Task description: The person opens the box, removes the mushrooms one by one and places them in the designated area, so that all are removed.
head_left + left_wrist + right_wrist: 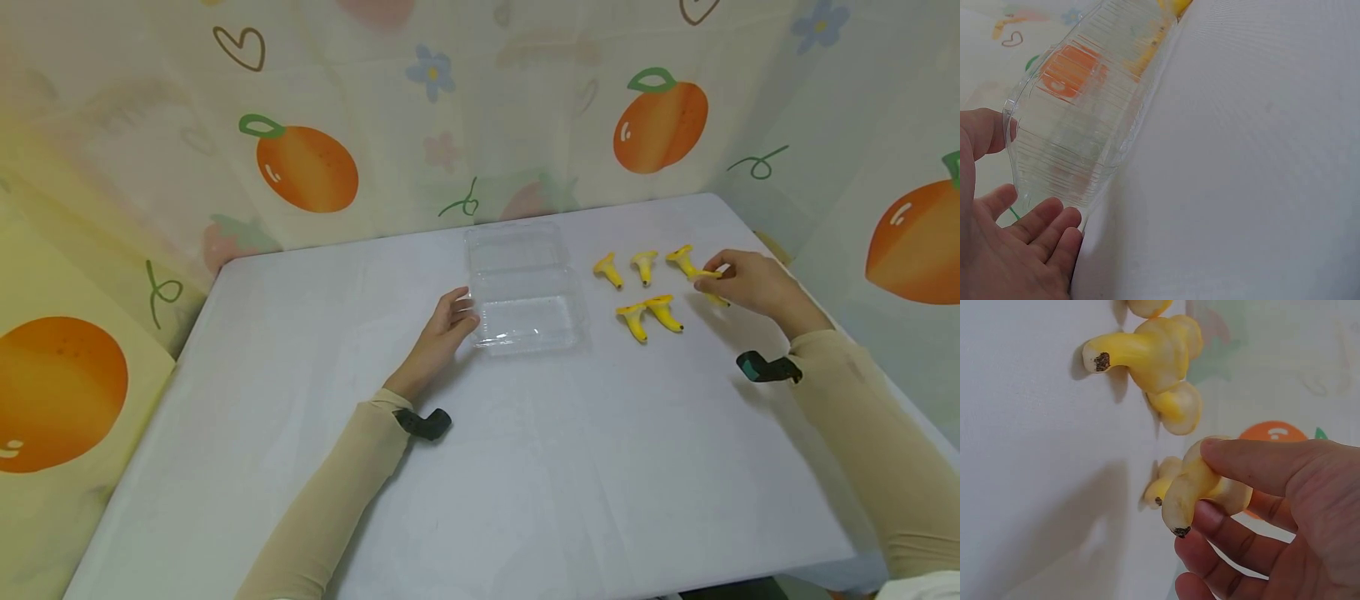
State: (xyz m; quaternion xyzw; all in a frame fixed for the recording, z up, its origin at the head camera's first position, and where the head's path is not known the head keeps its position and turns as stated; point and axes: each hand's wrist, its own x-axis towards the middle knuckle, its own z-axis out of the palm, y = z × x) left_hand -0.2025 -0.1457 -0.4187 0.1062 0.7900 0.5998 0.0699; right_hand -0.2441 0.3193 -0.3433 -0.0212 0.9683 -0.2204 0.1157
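Note:
A clear plastic clamshell box (528,321) lies with its lid (516,247) folded back. My left hand (444,333) holds its left edge. The left wrist view shows the thumb at the rim of the box (1079,137) and the other fingers loosely bent beside its end. My right hand (753,287) pinches a yellow mushroom (1188,494) with a dark tip between thumb and fingers, just above the table. Near this hand lie more yellow mushrooms, among them a far one (681,260) and a front pair, left (633,322) and right (665,313).
Two further mushrooms, one (608,271) by the box and another (643,267) beside it, lie in the back row. A white cloth covers the table (525,467). Behind it hangs a fruit-printed curtain (480,108). Each wrist carries a small black camera.

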